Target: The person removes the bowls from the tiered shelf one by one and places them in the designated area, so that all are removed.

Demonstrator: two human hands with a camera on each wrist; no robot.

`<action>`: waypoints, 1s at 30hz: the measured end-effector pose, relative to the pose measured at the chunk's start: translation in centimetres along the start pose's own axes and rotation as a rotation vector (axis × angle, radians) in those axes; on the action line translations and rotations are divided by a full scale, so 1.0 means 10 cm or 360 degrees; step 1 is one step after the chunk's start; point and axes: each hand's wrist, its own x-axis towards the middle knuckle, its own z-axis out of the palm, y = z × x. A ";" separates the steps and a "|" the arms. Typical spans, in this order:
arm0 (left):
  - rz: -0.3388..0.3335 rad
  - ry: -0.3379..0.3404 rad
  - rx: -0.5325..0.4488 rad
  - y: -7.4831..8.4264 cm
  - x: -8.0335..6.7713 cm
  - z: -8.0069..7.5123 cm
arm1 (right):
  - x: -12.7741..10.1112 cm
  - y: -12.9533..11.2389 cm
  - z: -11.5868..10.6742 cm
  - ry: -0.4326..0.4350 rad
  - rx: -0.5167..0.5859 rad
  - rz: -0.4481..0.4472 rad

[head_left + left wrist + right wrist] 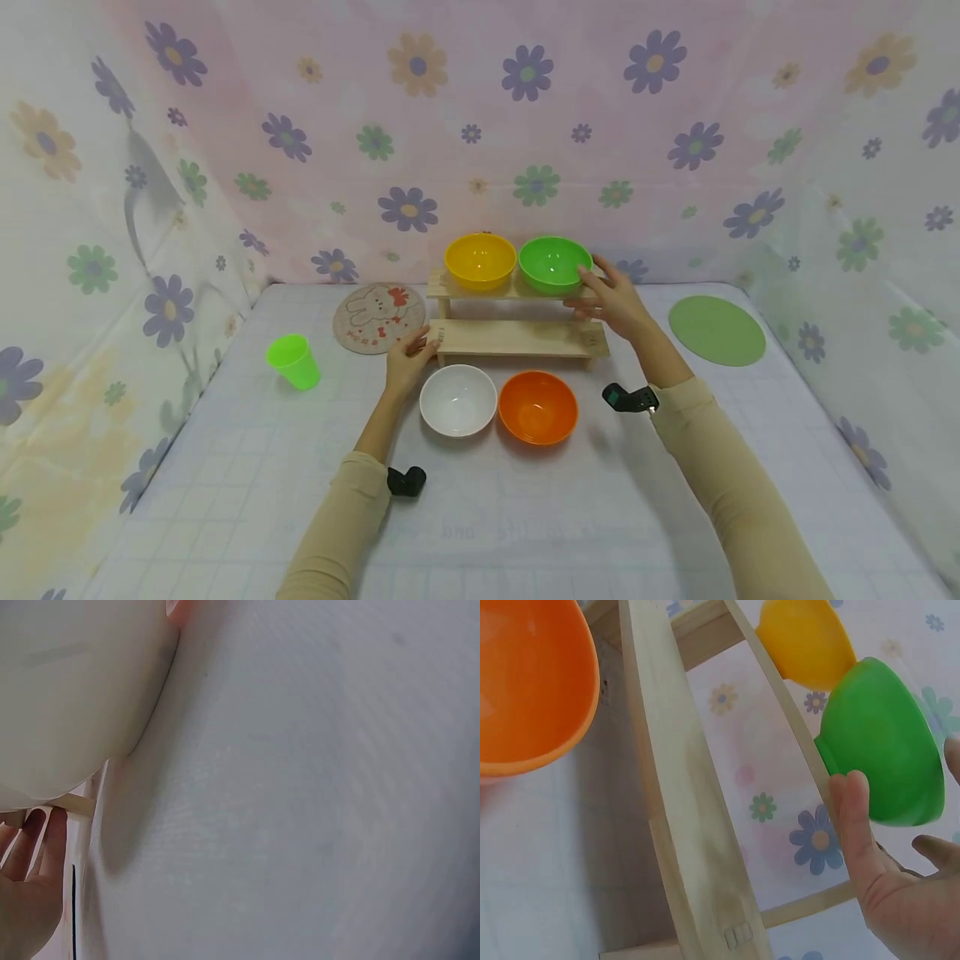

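Observed from beside the tabletop (495, 492), which has a pale, faintly gridded cover: a two-tier rack of light bare wood (517, 336) stands near the pink flowered cloth backdrop (465, 167). On its upper tier, side by side: a glossy yellow round bowl (480, 263) at left, a glossy bright-green round bowl (551, 267) at right, both upright. Lower tier bears no bowl. In front of the rack, on the tabletop: a glossy white round bowl (458, 402) and, just beside it, a glossy orange round bowl (538, 408).

Hands: right hand (617, 304) at the green bowl's right side, fingers extended and spread, not clasping it; contact with the bowl uncertain. Left hand (407, 362) at the lower tier's left end; cannot tell whether it pinches the wood.

Periphery: translucent lime-green tapered cup (295, 362) and round beige rabbit-print mat (375, 319) at left; plain green round mat (717, 331) at right
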 end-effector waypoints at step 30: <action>0.0047 -0.0020 -0.0027 -0.04 0.03 -0.01 | -0.08 0.01 0.12 -0.0032 0.0337 -0.0072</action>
